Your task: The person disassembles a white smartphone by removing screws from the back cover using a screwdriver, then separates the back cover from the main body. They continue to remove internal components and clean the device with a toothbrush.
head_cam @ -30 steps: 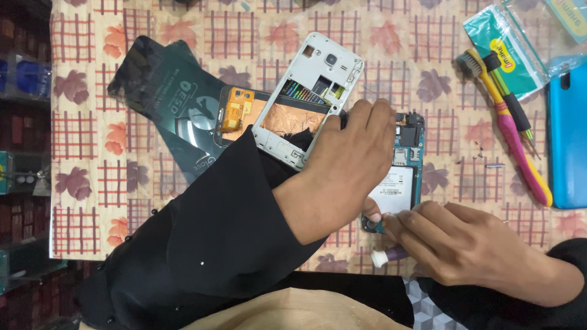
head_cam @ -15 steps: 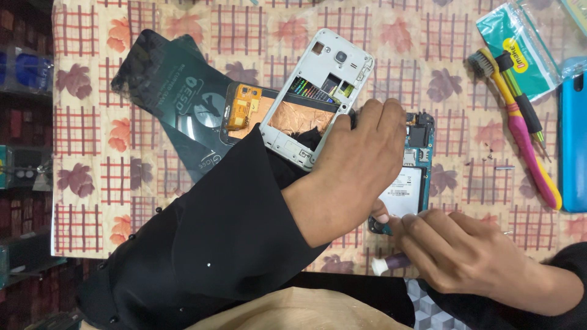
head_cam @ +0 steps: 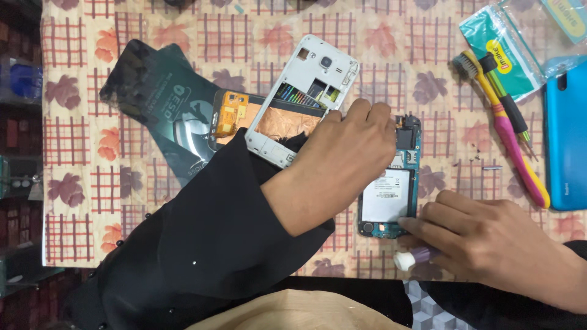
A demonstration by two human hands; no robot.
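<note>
The opened phone [head_cam: 391, 183] lies at centre right of the frame, its long axis running top to bottom. It is pinned at its left edge by the left hand [head_cam: 348, 153], fingers curled. The right hand [head_cam: 489, 238], nearer its lower end, is closed on a small purple tool [head_cam: 413, 258] touching that end.

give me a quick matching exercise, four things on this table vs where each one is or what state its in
1. white phone frame
2. opened phone
3. blue phone
4. toothbrush

a. far right edge of the table
b. under the left hand, right hand at its lower end
c. beside the screwdrivers, pink handle
d. propped over an orange-backed part, above the black sleeve

Pairs: 1-d, 2-b, 3-a, 4-c
</note>
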